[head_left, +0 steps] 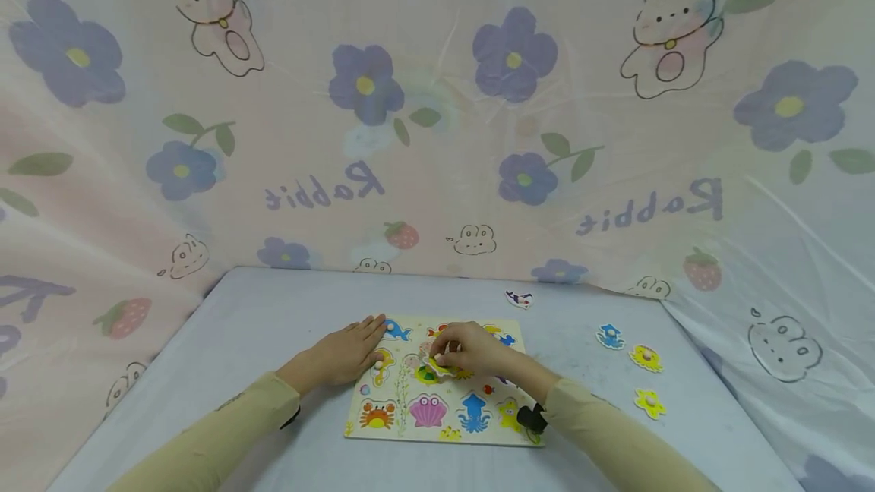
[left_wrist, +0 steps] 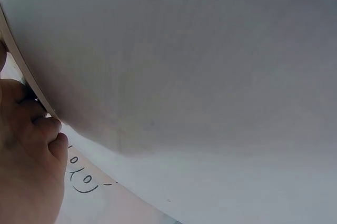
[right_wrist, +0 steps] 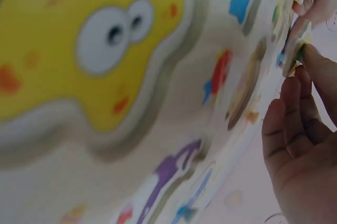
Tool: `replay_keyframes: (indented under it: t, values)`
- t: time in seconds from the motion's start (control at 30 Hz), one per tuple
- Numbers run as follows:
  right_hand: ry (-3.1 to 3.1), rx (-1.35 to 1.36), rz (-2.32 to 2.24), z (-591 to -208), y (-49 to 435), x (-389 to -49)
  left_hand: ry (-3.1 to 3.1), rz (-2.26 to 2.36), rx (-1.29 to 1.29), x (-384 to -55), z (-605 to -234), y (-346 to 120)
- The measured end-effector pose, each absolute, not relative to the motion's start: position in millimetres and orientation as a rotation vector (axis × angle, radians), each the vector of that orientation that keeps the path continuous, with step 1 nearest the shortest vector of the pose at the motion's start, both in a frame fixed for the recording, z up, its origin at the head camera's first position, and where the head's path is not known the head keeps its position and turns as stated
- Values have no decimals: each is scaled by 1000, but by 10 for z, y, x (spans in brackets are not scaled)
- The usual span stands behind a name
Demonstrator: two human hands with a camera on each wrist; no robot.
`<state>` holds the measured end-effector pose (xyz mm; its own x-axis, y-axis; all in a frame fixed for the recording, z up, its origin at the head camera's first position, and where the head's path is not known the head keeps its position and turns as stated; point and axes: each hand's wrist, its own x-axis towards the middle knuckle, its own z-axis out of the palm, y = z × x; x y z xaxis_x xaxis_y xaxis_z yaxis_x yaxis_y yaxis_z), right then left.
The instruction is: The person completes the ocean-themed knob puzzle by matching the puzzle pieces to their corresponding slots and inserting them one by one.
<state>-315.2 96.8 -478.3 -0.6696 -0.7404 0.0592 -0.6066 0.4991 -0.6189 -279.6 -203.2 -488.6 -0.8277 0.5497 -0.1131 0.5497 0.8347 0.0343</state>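
A wooden peg puzzle board [head_left: 465, 435] printed with sea animals lies on the table. My left hand [head_left: 349, 351] rests over its left edge, fingers stretched toward the blue whale [head_left: 398, 330] and thumb beside the knob of the yellow seahorse [head_left: 383, 374]. Above the middle of the board, my right hand [head_left: 472, 348] pinches a puzzle piece [right_wrist: 295, 50] between thumb and fingertips; it is tilted and partly hidden by the fingers. Right below it shows a green turtle picture [head_left: 427, 375]. Along the front row are a crab [head_left: 377, 414], a pink shell [head_left: 428, 410] and a blue squid [head_left: 473, 412].
Right of the board lie a blue loose piece [head_left: 611, 336], a yellow round piece [head_left: 645, 357] and a yellow star piece [head_left: 649, 403]. A dark-and-white piece [head_left: 519, 299] lies behind the board. A printed curtain [head_left: 437, 135] hangs past the table's far edge.
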Motion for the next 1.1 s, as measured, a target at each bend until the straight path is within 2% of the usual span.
replay_keyframes:
  t: [1.1]
  values:
    - [2567,-1246,-582,-4759,607,-3107,2905,24,888,-2777,-4869,-2025]
